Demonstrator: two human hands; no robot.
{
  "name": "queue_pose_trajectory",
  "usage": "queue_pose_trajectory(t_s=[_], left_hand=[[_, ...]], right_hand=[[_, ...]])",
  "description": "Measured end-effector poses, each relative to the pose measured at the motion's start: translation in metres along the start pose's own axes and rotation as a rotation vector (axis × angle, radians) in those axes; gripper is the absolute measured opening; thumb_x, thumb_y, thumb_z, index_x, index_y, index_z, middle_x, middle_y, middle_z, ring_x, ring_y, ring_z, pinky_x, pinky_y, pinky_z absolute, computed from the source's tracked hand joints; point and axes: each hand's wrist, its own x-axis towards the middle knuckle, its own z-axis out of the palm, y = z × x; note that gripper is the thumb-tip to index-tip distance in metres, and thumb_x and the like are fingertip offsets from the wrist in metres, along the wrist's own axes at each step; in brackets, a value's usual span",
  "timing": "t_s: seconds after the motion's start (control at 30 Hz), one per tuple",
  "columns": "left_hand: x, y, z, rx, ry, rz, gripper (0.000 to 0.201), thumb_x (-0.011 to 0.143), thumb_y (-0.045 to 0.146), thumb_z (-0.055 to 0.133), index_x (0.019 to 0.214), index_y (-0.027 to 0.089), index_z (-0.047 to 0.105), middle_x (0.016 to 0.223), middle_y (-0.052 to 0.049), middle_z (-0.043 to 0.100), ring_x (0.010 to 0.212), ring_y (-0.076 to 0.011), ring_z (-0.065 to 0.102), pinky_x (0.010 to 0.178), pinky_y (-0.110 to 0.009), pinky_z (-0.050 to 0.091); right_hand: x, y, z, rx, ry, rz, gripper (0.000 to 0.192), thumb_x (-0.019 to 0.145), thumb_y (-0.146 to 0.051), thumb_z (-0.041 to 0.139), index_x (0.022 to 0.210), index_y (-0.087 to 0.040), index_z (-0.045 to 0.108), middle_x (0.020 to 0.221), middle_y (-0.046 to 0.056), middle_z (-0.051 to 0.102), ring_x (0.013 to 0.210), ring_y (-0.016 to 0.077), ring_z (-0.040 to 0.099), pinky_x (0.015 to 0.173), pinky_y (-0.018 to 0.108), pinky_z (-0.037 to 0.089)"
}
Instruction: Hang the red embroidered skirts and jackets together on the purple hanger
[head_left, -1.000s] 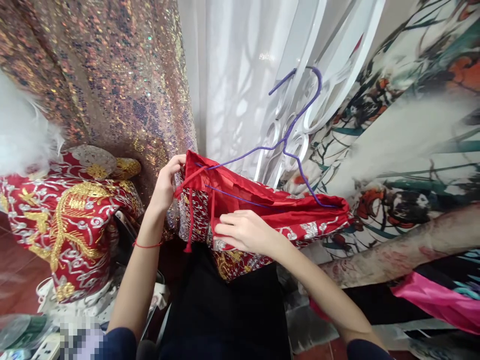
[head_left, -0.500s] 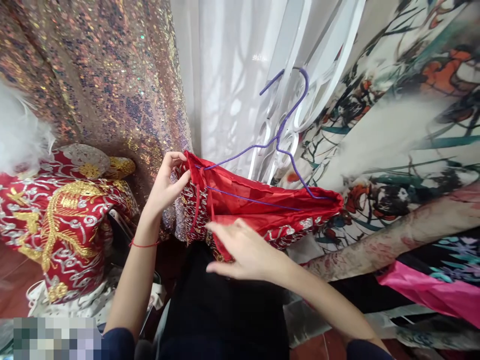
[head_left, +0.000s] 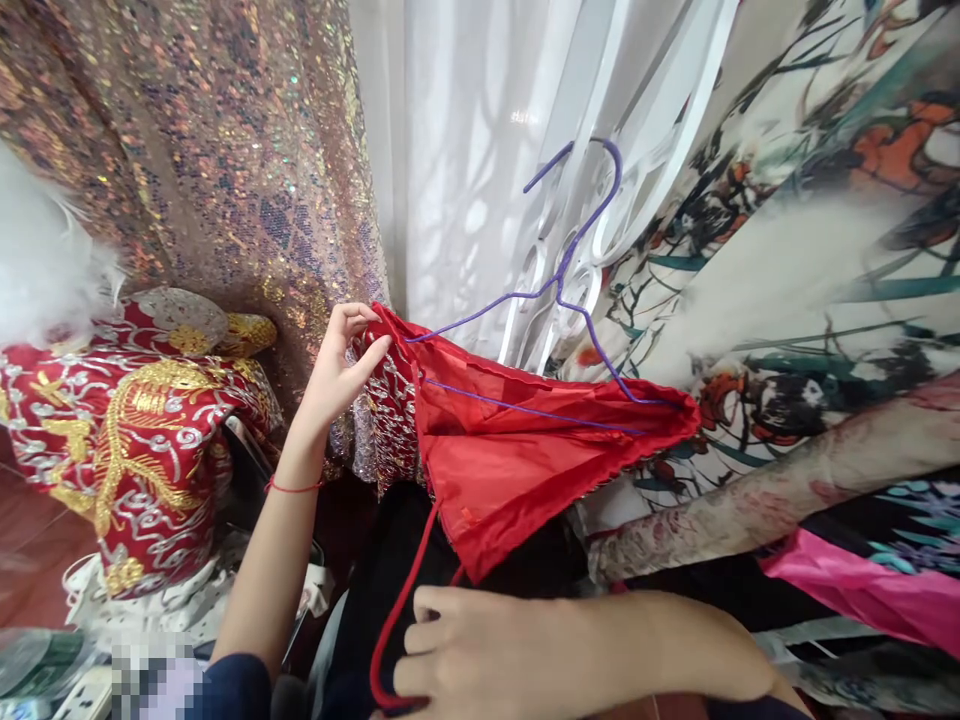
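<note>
Right hand (head_left: 480, 650) dropped low, pinching red cord (head_left: 397, 610); left hand (head_left: 341, 370) grips garment (head_left: 495, 450) (on hanger (head_left: 570, 270))

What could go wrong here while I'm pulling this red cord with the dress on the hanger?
The right hand pulls the red cord downward while the left hand only pinches one corner of the red dress, so the thin lining might tear or the cord snap at its seam. The purple hanger hooks loosely on the white grille; a hard tug could unhook it and drop the dress.
</note>
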Motion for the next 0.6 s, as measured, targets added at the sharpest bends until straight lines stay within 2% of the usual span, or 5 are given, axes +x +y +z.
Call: queue_pose_trajectory(t_s=[0.1,0.17,0.27,0.4,0.6], left_hand=[[0.0,0.0,0.002,-0.002,0.011,0.015,0.035,0.087,0.034,0.068,0.114,0.025,0.048,0.104,-0.004,0.063,0.101,-0.0166,0.063,0.096,-0.032,0.049],[0.0,0.003,0.002,0.003,0.007,0.02,0.04,0.088,0.033,0.067,0.123,0.025,0.048,0.106,-0.004,0.064,0.102,-0.017,0.063,0.098,-0.033,0.049],[0.0,0.009,0.0,0.049,-0.021,0.027,0.041,0.091,0.033,0.062,0.13,0.025,0.052,0.113,-0.006,0.066,0.107,-0.0188,0.063,0.1,-0.034,0.048],[0.002,0.014,-0.002,0.115,-0.033,0.025,0.023,0.089,0.038,0.066,0.106,0.022,0.063,0.102,-0.005,0.068,0.09,-0.0164,0.062,0.081,-0.028,0.051],[0.0,0.025,-0.005,0.115,0.022,-0.006,0.029,0.091,0.049,0.064,0.085,0.022,0.055,0.069,0.003,0.052,0.055,-0.0087,0.046,0.05,-0.023,0.034]], right_hand=[[-0.014,-0.005,0.019,-0.338,0.118,0.226,0.033,0.102,-0.022,0.042,0.132,-0.028,0.054,0.13,0.006,0.067,0.113,0.0193,0.063,0.1,0.041,0.045],[-0.027,0.001,0.029,-0.506,0.165,0.429,0.039,0.102,-0.021,0.038,0.139,-0.022,0.05,0.137,0.014,0.063,0.127,0.0254,0.056,0.105,0.049,0.042],[-0.045,0.02,0.03,-0.627,0.182,0.556,0.03,0.099,-0.013,0.039,0.115,-0.014,0.065,0.112,0.015,0.074,0.108,0.026,0.064,0.097,0.047,0.044],[-0.05,0.066,0.001,-0.616,0.288,0.573,0.026,0.1,-0.01,0.044,0.095,-0.017,0.069,0.071,-0.001,0.068,0.069,0.013,0.056,0.076,0.032,0.042],[-0.031,0.145,-0.038,-0.743,0.425,0.763,0.033,0.102,-0.011,0.04,0.095,-0.02,0.07,0.081,0.003,0.069,0.075,0.0156,0.05,0.068,0.032,0.032]])
